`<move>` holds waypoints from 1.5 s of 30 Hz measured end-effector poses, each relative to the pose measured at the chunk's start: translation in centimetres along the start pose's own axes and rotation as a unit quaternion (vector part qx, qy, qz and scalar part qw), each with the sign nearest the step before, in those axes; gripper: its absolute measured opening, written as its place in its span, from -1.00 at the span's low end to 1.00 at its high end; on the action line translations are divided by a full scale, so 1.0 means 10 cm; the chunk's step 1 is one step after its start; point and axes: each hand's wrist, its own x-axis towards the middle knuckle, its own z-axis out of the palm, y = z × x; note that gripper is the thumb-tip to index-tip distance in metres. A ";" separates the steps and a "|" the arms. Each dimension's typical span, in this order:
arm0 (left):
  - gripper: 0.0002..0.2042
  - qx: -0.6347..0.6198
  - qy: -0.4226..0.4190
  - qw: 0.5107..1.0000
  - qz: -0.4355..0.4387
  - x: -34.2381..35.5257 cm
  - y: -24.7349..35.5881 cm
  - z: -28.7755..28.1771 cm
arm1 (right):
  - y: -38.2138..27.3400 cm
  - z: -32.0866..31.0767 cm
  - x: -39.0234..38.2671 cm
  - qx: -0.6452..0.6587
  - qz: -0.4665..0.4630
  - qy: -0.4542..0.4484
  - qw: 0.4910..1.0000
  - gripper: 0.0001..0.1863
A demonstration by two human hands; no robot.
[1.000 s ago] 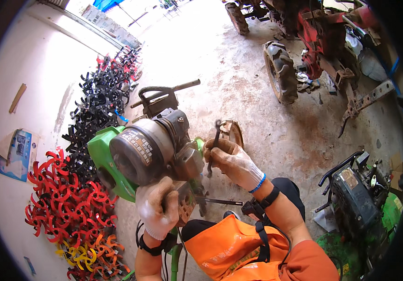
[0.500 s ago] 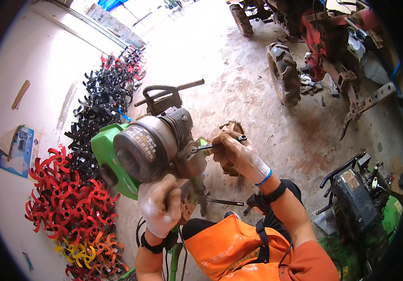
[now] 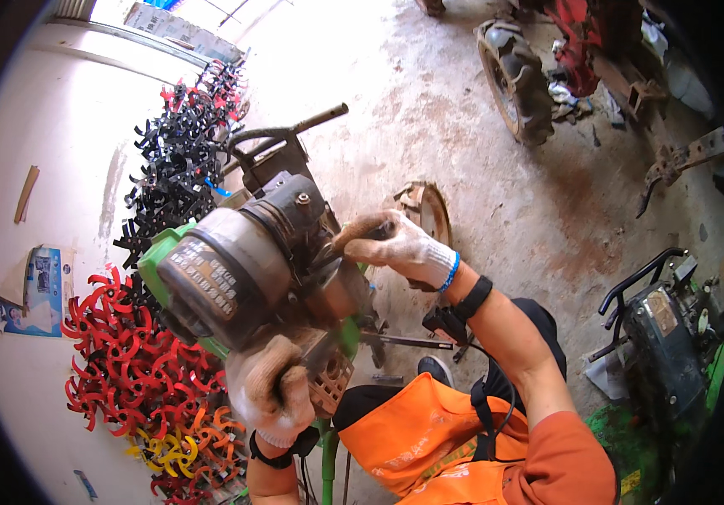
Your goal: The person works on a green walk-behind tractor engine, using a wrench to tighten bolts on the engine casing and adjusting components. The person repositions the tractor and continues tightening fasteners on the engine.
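Observation:
A small green-and-grey engine (image 3: 231, 261) on a green frame stands tilted in front of me. My right hand (image 3: 400, 251), in a soiled white work glove, is closed at the engine's right side, its fingertips close to the metal parts. A dark wrench (image 3: 387, 228) is in its grip, mostly covered by the fingers. At the engine's lower edge my left hand (image 3: 271, 394), gloved too, has its fingers curled in. Whatever lies inside that curl is hidden. Below the engine is a perforated metal bracket (image 3: 331, 383).
Piles of black blades (image 3: 172, 160) and red blades (image 3: 143, 362) line the wall at left. A wheel (image 3: 433, 210) stands behind my right hand. A red tractor with a lugged tyre (image 3: 515, 80) is at far right; another green-and-black machine (image 3: 660, 337) sits nearer.
The engine has tipped toward the left and shifted in view. My right hand has moved left, closer to the engine, and the wrench shows less. My left hand has moved slightly down.

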 end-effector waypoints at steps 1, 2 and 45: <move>-0.66 -0.008 -0.007 1.000 -0.006 -0.01 0.00 -0.01 | 0.01 -0.05 0.02 0.001 0.020 -0.018 1.000 -0.64; -0.64 -0.018 -0.015 0.999 -0.031 -0.02 0.02 -0.01 | 0.03 -0.08 0.04 0.015 0.020 -0.026 0.999 -0.65; -0.66 -0.022 -0.036 0.995 -0.088 -0.07 0.09 -0.03 | -0.46 0.22 0.27 -0.132 -0.035 0.084 0.987 -0.49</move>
